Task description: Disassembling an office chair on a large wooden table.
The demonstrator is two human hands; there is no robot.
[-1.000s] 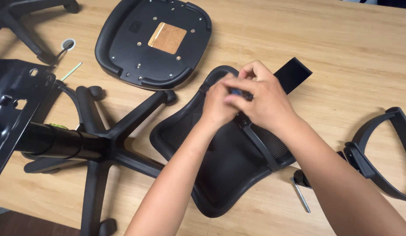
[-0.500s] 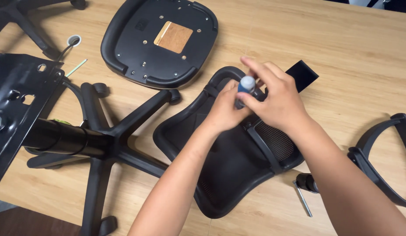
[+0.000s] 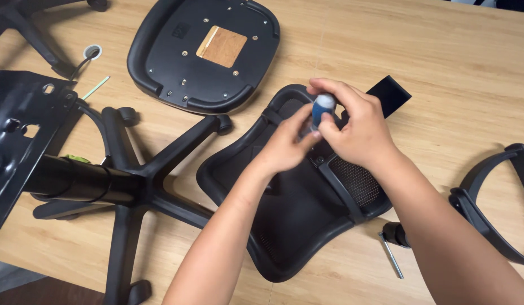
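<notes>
Blue-handled screwdriver with a pale rounded cap [image 3: 323,109], one only, held nearly upright over the black mesh chair backrest [image 3: 298,214], cap end up, long axis running down toward the backrest frame; tip hidden behind fingers. Wrapped by the right hand [image 3: 358,131] around the handle, fingers curled shut on it. Steadied lower down by the left hand [image 3: 284,146], fingertips pinched around the shaft. One backrest, lying flat on the light wooden floor [image 3: 442,68], its black flat tab [image 3: 389,95] pointing up and right. Farther out: one black plastic seat pan [image 3: 202,51], underside up, with a square tan patch at its middle; one black five-armed wheeled chair base [image 3: 132,186] on its side with a black gas cylinder [image 3: 75,181] and black metal mounting plate [image 3: 16,124]; one black curved armrest [image 3: 493,209] at the right edge; one black-handled metal tool [image 3: 393,251] just beside the backrest's lower right edge.
</notes>
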